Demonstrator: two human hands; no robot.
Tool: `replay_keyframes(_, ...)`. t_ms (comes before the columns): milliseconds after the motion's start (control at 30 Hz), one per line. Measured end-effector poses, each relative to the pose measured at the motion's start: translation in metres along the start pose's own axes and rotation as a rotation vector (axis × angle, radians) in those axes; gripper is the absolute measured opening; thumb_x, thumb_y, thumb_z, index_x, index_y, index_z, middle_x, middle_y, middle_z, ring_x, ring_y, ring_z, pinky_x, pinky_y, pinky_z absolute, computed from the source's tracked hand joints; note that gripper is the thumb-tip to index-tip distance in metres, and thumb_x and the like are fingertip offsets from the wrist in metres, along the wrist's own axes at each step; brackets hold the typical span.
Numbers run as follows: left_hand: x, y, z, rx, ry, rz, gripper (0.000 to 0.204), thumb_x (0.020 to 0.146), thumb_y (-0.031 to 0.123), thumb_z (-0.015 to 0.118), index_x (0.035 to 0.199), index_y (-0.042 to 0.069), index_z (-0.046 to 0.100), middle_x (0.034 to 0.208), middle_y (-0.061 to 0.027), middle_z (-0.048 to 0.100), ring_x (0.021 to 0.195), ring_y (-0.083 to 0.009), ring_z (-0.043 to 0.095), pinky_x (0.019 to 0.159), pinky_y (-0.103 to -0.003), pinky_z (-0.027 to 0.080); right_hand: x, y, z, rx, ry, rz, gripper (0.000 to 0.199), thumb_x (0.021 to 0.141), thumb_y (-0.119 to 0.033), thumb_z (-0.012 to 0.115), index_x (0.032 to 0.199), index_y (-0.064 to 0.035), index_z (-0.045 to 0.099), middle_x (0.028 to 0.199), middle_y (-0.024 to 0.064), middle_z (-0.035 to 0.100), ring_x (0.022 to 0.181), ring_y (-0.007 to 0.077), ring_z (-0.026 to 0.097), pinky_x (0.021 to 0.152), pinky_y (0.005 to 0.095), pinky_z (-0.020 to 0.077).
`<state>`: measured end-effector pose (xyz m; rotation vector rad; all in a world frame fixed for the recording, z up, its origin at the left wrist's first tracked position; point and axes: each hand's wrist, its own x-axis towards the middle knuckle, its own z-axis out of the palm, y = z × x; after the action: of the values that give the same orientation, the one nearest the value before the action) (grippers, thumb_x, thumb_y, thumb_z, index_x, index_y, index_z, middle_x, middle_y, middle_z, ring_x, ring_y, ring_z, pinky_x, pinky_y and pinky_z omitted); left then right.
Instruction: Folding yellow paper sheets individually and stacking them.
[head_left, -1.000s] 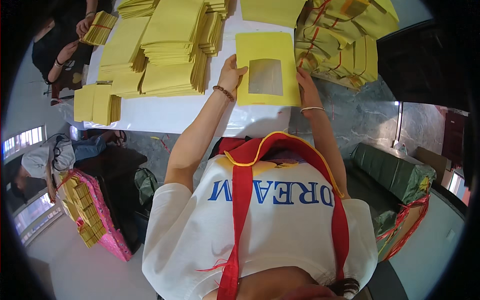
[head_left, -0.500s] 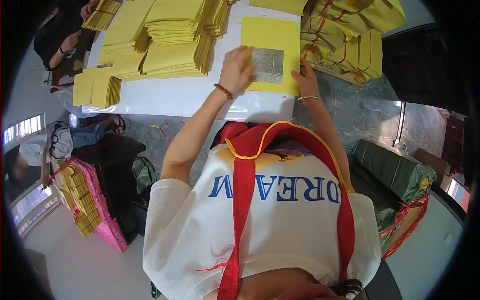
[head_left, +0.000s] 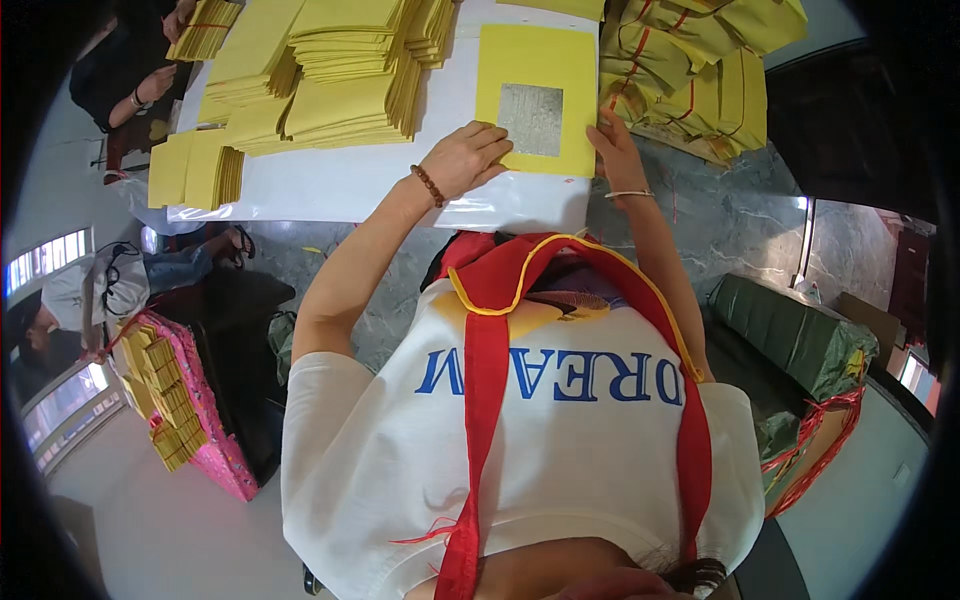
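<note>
A yellow paper sheet (head_left: pixel 535 55) with a silver foil square (head_left: pixel 531 120) lies on the white-covered table in front of me. My left hand (head_left: pixel 465 160), wearing a beaded bracelet, is at the sheet's lower left edge. Its fingers are bent and pressed together on that edge, beside the foil. At the right edge, my right hand (head_left: pixel 617 155) has its thumb against the paper and its fingers curled at the side. Whether there are more sheets under the top one, I cannot tell.
Stacked yellow paper (head_left: pixel 350 105) fills the table's left half, with a smaller pile (head_left: pixel 195 170) at its near left corner. Bundles tied with red string (head_left: pixel 690 90) stand to the right. Another person's hand (head_left: pixel 155 84) shows at the far left. A green wrapped package (head_left: pixel 790 325) lies lower right.
My left hand has slid from the foil square's left side down and left to the sheet's lower left edge. My right hand stays at the right edge.
</note>
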<state>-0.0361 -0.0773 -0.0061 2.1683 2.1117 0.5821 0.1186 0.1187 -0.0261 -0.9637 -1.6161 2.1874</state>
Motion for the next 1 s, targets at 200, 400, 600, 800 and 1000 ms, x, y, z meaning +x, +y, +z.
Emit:
replay_keyframes(200, 0.001, 0.003, 0.001, 0.113, 0.003, 0.049, 0.032, 0.074, 0.013, 0.06, 0.104, 0.001, 0.054, 0.101, -0.0126, 0.057, 0.093, -0.0268, 0.054, 0.083, -0.033, 0.045, -0.027, 0.001, -0.001, 0.183, -0.094, 0.066, 0.061, 0.08, -0.015, 0.061, 0.132, -0.0059, 0.031, 0.113, 0.0115, 0.049, 0.099, 0.0167, 0.051, 0.08, 0.0297, 0.0452)
replay_keyframes(400, 0.003, 0.005, -0.004, -0.014, 0.101, -0.005, 0.033, 0.075, 0.013, 0.06, 0.106, 0.003, 0.054, 0.089, -0.0115, 0.061, 0.082, -0.0254, 0.058, 0.07, -0.034, 0.049, -0.028, 0.025, -0.003, -0.03, -0.161, -0.169, 0.077, 0.068, -0.007, 0.069, 0.133, -0.0051, 0.028, 0.118, 0.0136, 0.045, 0.097, 0.0198, 0.052, 0.078, 0.0277, 0.0463)
replay_keyframes(600, 0.006, -0.001, -0.013, -0.399, 0.098, -0.333, 0.017, 0.08, 0.015, 0.055, 0.091, 0.003, 0.062, 0.076, -0.014, 0.062, 0.067, -0.0276, 0.059, 0.063, -0.034, 0.048, -0.027, 0.02, 0.003, -0.012, -0.093, -0.128, 0.066, 0.075, -0.005, 0.062, 0.132, -0.0065, 0.03, 0.115, 0.0126, 0.046, 0.09, 0.0176, 0.055, 0.067, 0.0271, 0.0526)
replay_keyframes(800, 0.001, -0.013, -0.002, -0.636, 0.118, -0.555, 0.022, 0.083, 0.02, 0.054, 0.09, 0.001, 0.062, 0.073, -0.0134, 0.061, 0.062, -0.0203, 0.058, 0.058, -0.029, 0.045, -0.017, 0.009, 0.003, -0.105, -0.059, -0.035, 0.052, 0.079, -0.007, 0.059, 0.126, -0.007, 0.039, 0.109, 0.0103, 0.048, 0.088, 0.0169, 0.056, 0.06, 0.0268, 0.0548)
replay_keyframes(1000, 0.004, -0.013, -0.001, -0.897, 0.171, -0.674, 0.023, 0.084, 0.02, 0.056, 0.089, -0.001, 0.062, 0.07, -0.0038, 0.06, 0.065, -0.0076, 0.051, 0.06, -0.023, 0.043, -0.007, 0.022, -0.006, -0.397, 0.047, -0.394, 0.05, 0.075, -0.01, 0.062, 0.121, -0.0067, 0.046, 0.11, 0.0117, 0.047, 0.089, 0.0183, 0.054, 0.068, 0.0279, 0.051)
